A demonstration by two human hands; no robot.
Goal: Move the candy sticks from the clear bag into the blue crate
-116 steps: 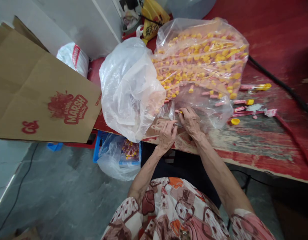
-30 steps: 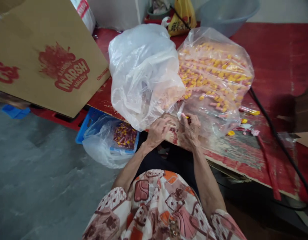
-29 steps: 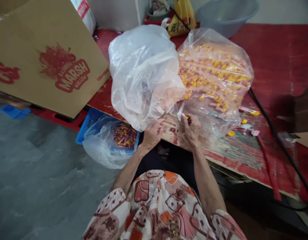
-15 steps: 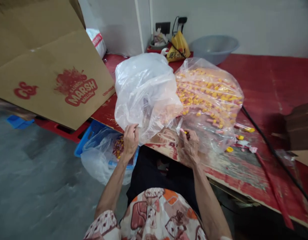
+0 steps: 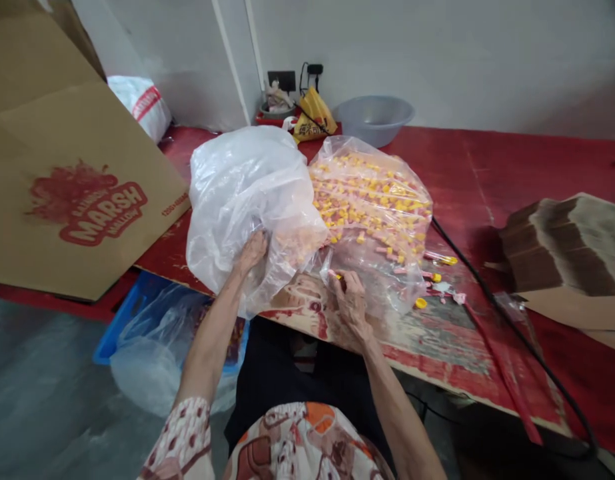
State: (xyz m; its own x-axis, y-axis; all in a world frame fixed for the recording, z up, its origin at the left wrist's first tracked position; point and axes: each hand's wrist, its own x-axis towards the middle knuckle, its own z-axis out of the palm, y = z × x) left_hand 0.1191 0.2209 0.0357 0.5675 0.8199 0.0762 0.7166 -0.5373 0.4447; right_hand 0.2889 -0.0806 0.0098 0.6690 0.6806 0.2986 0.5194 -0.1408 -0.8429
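My left hand (image 5: 253,252) reaches into the opening of a white plastic bag (image 5: 252,173); its fingers are partly covered by the film, and what they touch is hidden. Over the worn table edge, my right hand (image 5: 350,297) is closed around a small pink tube with a yellow cap (image 5: 336,275). Just beyond that hand lies a clear bag (image 5: 372,193) full of pink pieces with yellow caps. A few loose capped pieces and a yellow cap (image 5: 420,303) lie to its right.
A large carton (image 5: 87,193) stands at the left. Below it is a blue crate (image 5: 118,320) with a plastic liner. A grey basin (image 5: 374,120) and yellow bag (image 5: 314,117) sit at the back. A black cable (image 5: 507,317) crosses the red table (image 5: 487,167) near stacked cardboard (image 5: 567,247).
My left hand has moved from the white bag's near edge forward into its opening. My right hand stays closed on the pink tube. The view has turned to the right.
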